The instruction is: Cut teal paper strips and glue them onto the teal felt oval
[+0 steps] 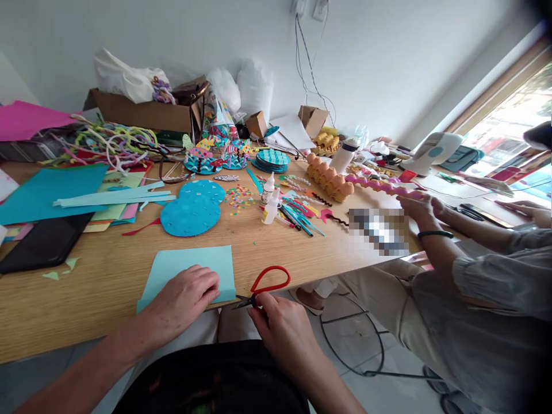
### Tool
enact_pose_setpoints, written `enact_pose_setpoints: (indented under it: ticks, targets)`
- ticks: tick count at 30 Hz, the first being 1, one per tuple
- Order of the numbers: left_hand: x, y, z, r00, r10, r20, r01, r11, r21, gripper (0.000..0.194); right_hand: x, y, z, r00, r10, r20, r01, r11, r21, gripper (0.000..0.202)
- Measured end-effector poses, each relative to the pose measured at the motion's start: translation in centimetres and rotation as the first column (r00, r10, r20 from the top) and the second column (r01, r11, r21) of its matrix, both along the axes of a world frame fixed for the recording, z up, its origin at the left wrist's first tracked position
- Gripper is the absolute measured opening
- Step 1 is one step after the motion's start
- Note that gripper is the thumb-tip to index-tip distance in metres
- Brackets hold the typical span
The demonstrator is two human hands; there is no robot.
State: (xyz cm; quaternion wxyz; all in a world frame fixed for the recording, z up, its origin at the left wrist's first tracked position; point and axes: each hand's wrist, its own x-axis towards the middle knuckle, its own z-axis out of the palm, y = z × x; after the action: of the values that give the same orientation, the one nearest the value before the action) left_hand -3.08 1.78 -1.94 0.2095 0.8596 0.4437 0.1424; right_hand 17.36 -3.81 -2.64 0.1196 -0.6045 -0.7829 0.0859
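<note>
A light blue sheet of paper (190,261) lies at the table's front edge, its near edge folded over in a narrow strip. My left hand (190,296) rests on that sheet with its fingers curled and pressed onto the paper. In my right hand (280,319) are scissors with red handles (271,277); one red loop sticks up above the fingers. The blades point left at the sheet's lower right corner and look slightly apart. Beyond the sheet are blue round pieces (190,215), and small glue bottles (270,208) stand to their right.
At the right, another person's hands (420,210) hold a pink egg-carton strip (379,185). Pens (293,218), confetti (238,198) and decorated blue crafts (202,158) lie farther back. A black phone (43,241) and paper strips (116,196) are at left. A metal stool (351,333) stands below.
</note>
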Motion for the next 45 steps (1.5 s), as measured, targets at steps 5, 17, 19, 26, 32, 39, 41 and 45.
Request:
enact_pose_setpoints:
  ticks: [5,17,19,26,32,39,41,45]
  targets:
    - [0.2,0.0,-0.1,0.999,0.017,-0.028,-0.017,1.0,0.003,0.019,-0.3,0.1,0.1,1.0,0.008,0.01,-0.008,0.999,-0.031,0.007]
    - [-0.8,0.8,-0.9,0.968,-0.248,0.042,0.241,0.96,0.14,0.042,-0.4,0.4,0.2,0.998,0.002,-0.063,-0.008,0.995,-0.104,0.011]
    - [-0.8,0.9,-0.9,0.965,-0.26,0.043,0.252,0.959,0.129,0.042,-0.4,0.5,0.2,0.997,0.002,-0.072,-0.01,0.994,-0.112,0.011]
    - [-0.7,0.8,-1.0,0.972,-0.236,-0.025,0.237,0.967,0.093,0.041,-0.5,0.6,0.0,0.997,0.016,-0.073,-0.024,0.994,-0.105,0.011]
    - [-0.6,0.6,-0.7,0.971,-0.23,-0.065,0.235,0.968,0.092,0.038,-0.5,0.4,0.1,0.997,0.016,-0.079,-0.025,0.992,-0.12,0.011]
    - [-0.7,0.6,-1.3,0.966,-0.251,-0.069,0.259,0.953,0.155,0.037,-0.7,0.4,0.4,0.997,0.002,-0.083,-0.016,0.986,-0.164,0.012]
    - [-0.7,0.6,-1.3,0.966,-0.249,-0.071,0.258,0.951,0.17,0.036,-0.9,0.4,0.4,0.997,0.001,-0.074,-0.013,0.987,-0.158,0.012]
    - [-0.7,0.6,-1.3,0.967,-0.249,-0.059,0.256,0.949,0.184,0.035,-1.1,0.2,0.4,0.998,-0.002,-0.066,-0.009,0.988,-0.157,0.012]
